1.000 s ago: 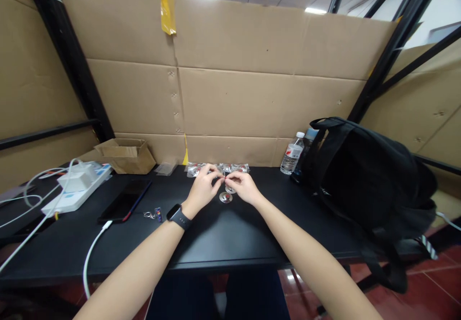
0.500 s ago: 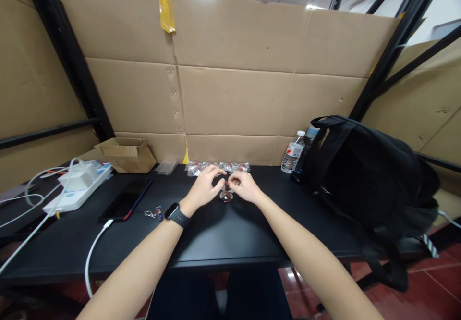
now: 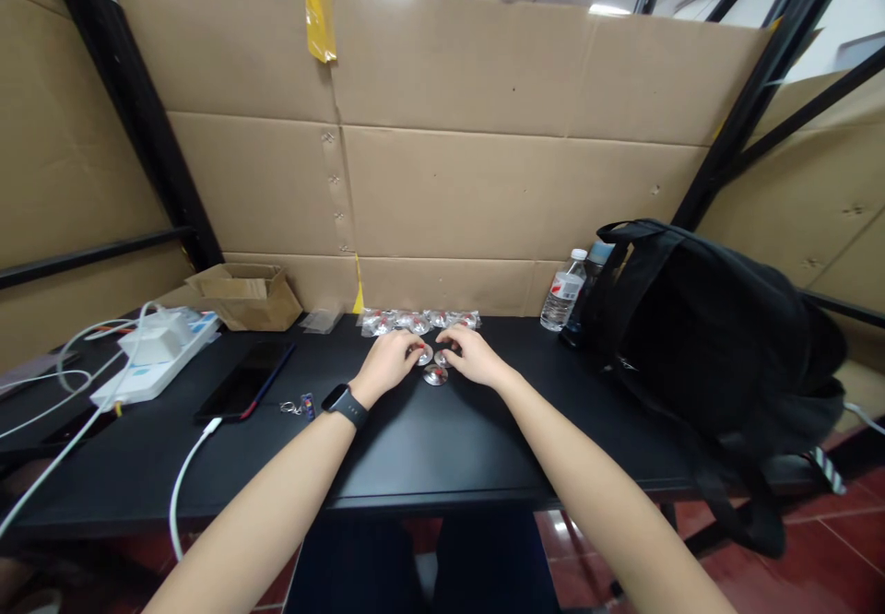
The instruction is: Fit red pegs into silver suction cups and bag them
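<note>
Both my hands rest low on the black table [image 3: 429,448], close together. My left hand [image 3: 391,360], with a black watch on its wrist, has its fingers curled and the fingertips pinched on a small silver disc with a red spot [image 3: 423,355]. My right hand [image 3: 474,358] is also curled, its fingertips on a second small silver disc [image 3: 442,358]. A third disc [image 3: 434,376] lies free on the table just in front of them. Behind the hands lies a row of clear packets [image 3: 415,322] holding more such discs.
A black backpack [image 3: 712,337] fills the table's right side, with a water bottle [image 3: 561,303] beside it. To the left lie a dark phone [image 3: 245,381], a small keyring [image 3: 297,407], a white power strip with cables [image 3: 148,360] and an open cardboard box [image 3: 241,296]. Cardboard walls enclose the desk.
Both hands have dropped from a raised pinch above the table down onto it. Two discs now lie under the fingertips beside the one that lay there before.
</note>
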`<state>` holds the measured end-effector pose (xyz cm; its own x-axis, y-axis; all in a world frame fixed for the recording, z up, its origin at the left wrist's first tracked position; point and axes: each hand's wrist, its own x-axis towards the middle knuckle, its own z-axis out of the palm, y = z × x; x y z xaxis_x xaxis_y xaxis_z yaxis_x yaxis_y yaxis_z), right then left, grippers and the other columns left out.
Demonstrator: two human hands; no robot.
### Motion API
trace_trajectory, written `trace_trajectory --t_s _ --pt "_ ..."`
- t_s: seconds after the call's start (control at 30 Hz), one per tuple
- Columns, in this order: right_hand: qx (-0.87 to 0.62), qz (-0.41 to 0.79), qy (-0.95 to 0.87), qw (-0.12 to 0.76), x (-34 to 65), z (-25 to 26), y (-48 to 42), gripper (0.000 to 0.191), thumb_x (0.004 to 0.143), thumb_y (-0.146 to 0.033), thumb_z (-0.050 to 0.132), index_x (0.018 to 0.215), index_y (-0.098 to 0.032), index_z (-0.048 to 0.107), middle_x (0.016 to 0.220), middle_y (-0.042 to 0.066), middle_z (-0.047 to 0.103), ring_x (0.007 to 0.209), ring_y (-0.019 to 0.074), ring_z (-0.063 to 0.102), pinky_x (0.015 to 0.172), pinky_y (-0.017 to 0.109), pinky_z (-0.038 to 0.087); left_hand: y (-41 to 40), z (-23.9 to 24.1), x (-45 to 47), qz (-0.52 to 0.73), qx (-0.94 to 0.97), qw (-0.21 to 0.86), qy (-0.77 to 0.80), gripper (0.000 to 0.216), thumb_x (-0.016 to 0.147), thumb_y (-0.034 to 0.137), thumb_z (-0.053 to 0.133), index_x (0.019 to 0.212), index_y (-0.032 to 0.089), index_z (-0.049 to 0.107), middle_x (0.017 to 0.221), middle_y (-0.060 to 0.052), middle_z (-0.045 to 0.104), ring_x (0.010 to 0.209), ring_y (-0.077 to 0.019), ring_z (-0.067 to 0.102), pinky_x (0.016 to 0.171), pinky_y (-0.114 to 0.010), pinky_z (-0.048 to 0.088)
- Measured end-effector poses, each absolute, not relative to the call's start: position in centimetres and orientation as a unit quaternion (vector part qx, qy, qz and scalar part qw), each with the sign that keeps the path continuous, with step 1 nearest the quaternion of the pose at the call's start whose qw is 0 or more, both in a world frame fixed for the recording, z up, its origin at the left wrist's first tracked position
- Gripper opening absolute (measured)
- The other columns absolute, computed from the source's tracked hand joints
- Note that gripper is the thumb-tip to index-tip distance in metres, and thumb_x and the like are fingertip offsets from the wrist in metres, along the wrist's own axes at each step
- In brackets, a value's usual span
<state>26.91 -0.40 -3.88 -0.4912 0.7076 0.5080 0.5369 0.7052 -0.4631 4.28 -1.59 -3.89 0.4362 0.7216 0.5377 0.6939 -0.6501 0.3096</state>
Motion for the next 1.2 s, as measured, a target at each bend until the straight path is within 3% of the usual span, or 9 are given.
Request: trace_trajectory --t_s 0.13,0.3,0.47,0.67,0.77,0.97,1.07,1.2 --pt "-0.343 0.098 -0.887 0.294 27.5 -4.6 0.2 0.039 0.086 -0.004 0.056 0.119 -0.02 0.069 0.114 0.01 0.068 0.107 0.0199 0.062 0.098 0.034 0.046 -1.5 -4.0 4.2 0.304 0.846 0.009 0.438 0.015 0.091 0.022 0.058 0.091 0.021 0.072 0.09 -0.004 0.075 0.086 -0.0209 0.068 0.08 -0.03 0.047" --pt "-0.373 0.091 -0.891 0.24 27.5 -4.5 0.4 0.026 0.083 -0.002 0.057 0.095 -0.016 0.076 0.092 0.008 0.074 0.085 0.0181 0.067 0.082 0.028 0.049 -1.7 -3.9 4.5 0.32 0.833 0.034 0.451 0.017 0.092 0.026 0.056 0.087 0.021 0.071 0.087 -0.006 0.075 0.079 -0.0194 0.069 0.073 -0.027 0.047" --pt "-0.41 0.111 -0.865 0.266 27.8 -4.0 0.4 0.018 0.08 -0.004 0.061 0.08 -0.015 0.074 0.077 0.006 0.073 0.071 0.0159 0.066 0.072 0.026 0.047 -1.6 -4.0 4.7 0.346 0.817 0.09 0.452 0.016 0.09 0.026 0.057 0.086 0.021 0.071 0.081 -0.003 0.075 0.073 -0.0176 0.068 0.07 -0.026 0.047" --pt "-0.422 0.311 -0.735 0.432 27.2 -3.7 0.4 0.009 0.083 -0.022 0.066 0.082 -0.016 0.072 0.075 0.005 0.074 0.071 0.018 0.071 0.069 0.028 0.054 -2.1 -3.3 4.9 0.403 0.776 0.13 0.468 0.015 0.088 0.025 0.059 0.083 0.02 0.073 0.081 -0.002 0.076 0.073 -0.0169 0.069 0.071 -0.026 0.049" --pt "-0.388 0.402 -0.672 0.486 26.2 -3.5 -0.2 0.022 0.077 -0.035 0.075 0.085 -0.015 0.072 0.08 0.006 0.073 0.074 0.0187 0.071 0.07 0.03 0.057 -2.3 -3.0 5.1 0.438 0.764 0.151 0.448 0.017 0.09 0.03 0.06 0.088 0.02 0.074 0.088 -0.002 0.077 0.079 -0.0175 0.07 0.075 -0.027 0.051" --pt "-0.359 0.544 -0.568 0.502 24.9 -2.6 -2.0 0.035 0.068 -0.043 0.084 0.088 -0.016 0.071 0.093 0.007 0.072 0.086 0.019 0.069 0.076 0.037 0.061 -2.9 -2.6 5.5 0.483 0.759 0.15 0.411 0.017 0.09 0.034 0.063 0.093 0.02 0.073 0.091 -0.003 0.076 0.082 -0.0175 0.069 0.079 -0.028 0.052" --pt "-0.322 0.595 -0.552 0.487 25.1 -2.1 -2.6 0.035 0.068 -0.04 0.086 0.087 -0.017 0.069 0.103 0.007 0.07 0.095 0.0217 0.069 0.085 0.045 0.061 -3.2 -2.4 5.6 0.486 0.761 0.158 0.4 0.016 0.089 0.033 0.064 0.092 0.02 0.073 0.089 -0.002 0.077 0.081 -0.0174 0.069 0.077 -0.028 0.052" --pt "-0.292 0.637 -0.549 0.456 25.6 -1.7 -2.9 0.032 0.073 -0.038 0.084 0.093 -0.02 0.066 0.1 0.005 0.07 0.093 0.0218 0.071 0.089 0.048 0.06 -3.3 -2.3 5.6 0.48 0.77 0.165 0.388 0.016 0.091 0.032 0.063 0.092 0.02 0.073 0.084 -0.001 0.076 0.079 -0.017 0.069 0.079 -0.028 0.052"
